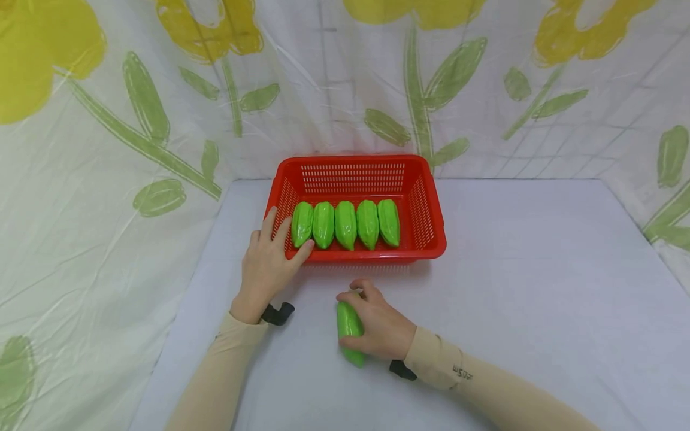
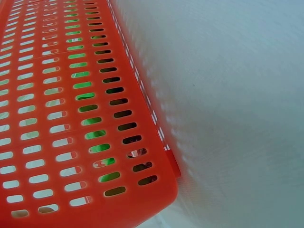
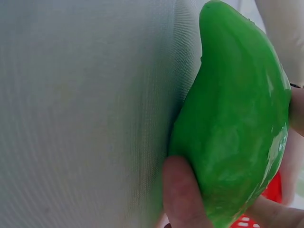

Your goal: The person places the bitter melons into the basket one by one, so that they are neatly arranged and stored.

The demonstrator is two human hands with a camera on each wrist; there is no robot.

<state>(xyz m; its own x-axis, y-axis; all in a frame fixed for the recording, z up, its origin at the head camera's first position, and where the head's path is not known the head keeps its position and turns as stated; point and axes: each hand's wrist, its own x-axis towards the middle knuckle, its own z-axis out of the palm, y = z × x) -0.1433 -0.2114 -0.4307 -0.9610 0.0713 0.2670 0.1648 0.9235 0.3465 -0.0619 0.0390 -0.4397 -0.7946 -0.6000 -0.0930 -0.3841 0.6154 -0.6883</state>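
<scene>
My right hand [image 1: 383, 329] holds a glossy green star fruit [image 1: 349, 326] on the table in front of the basket, thumb on its near part and fingers at its far end. Close up in the right wrist view, the fruit [image 3: 237, 114] lies against the white cloth with fingertips on its sides. A red plastic basket [image 1: 366, 256] stands beyond, holding several similar star fruits [image 1: 345, 224] in a side-by-side row. My left hand [image 1: 269, 260] rests at its front left corner, fingers extended over the rim. The left wrist view shows only the slotted basket wall [image 2: 61, 128], green showing through.
A white cloth covers the table [image 1: 528, 287]. Behind the basket hangs a pale curtain [image 1: 334, 78] with yellow flowers and green leaves. Black straps, parts of the wrist gear, show at my left wrist [image 1: 278, 313] and right wrist [image 1: 402, 369].
</scene>
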